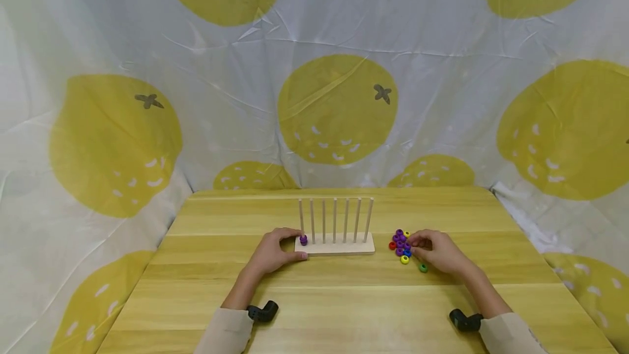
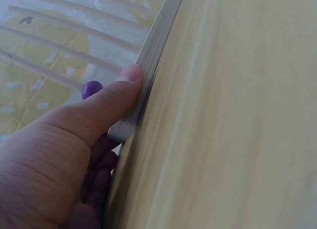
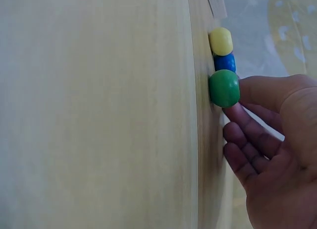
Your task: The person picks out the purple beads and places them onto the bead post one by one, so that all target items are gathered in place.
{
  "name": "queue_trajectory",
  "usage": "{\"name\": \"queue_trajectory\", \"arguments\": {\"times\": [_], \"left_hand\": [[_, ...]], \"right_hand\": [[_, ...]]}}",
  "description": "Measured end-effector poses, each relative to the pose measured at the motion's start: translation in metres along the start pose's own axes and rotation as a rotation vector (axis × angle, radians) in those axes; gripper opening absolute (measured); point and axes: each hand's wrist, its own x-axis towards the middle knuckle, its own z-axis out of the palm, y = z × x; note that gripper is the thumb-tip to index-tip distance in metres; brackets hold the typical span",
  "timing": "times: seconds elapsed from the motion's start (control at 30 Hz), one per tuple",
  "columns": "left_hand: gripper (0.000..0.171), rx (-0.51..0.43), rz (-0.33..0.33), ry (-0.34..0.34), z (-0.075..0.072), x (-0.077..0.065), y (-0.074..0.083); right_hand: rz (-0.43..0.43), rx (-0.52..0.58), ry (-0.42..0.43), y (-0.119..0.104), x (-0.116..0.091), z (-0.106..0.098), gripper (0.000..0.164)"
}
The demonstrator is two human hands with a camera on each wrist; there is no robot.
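Note:
A pale wooden peg rack point(image 1: 339, 248) with several upright rods stands mid-table. Purple beading point(image 1: 303, 240) sits low on its leftmost rod; how many beads it is I cannot tell. My left hand point(image 1: 276, 253) grips the rack's left end, its thumb point(image 2: 116, 97) along the front edge and its other fingers behind. Over at a cluster of beads, my right hand point(image 1: 437, 250) has bent fingers at the purple beads point(image 1: 400, 245). The green bead point(image 3: 224, 88) hides its thumb tip in the right wrist view, so whether a bead is pinched is unclear.
Around the purple beads lie a red bead point(image 1: 392, 245), a blue bead point(image 1: 407, 253) and yellow beads point(image 1: 405, 259). The wooden table point(image 1: 354, 310) reaches back to a hanging fruit-print cloth point(image 1: 339, 31). A black wrist device point(image 1: 464, 321) sits at the right cuff.

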Motion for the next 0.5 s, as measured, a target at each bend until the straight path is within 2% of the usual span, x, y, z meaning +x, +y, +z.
{"name": "queue_trajectory", "arguments": {"times": [0.5], "left_hand": [[0.065, -0.002, 0.007, 0.022, 0.0026, 0.0004, -0.0024]], "right_hand": [[0.003, -0.009, -0.002, 0.0001, -0.0004, 0.0031, 0.021]]}}
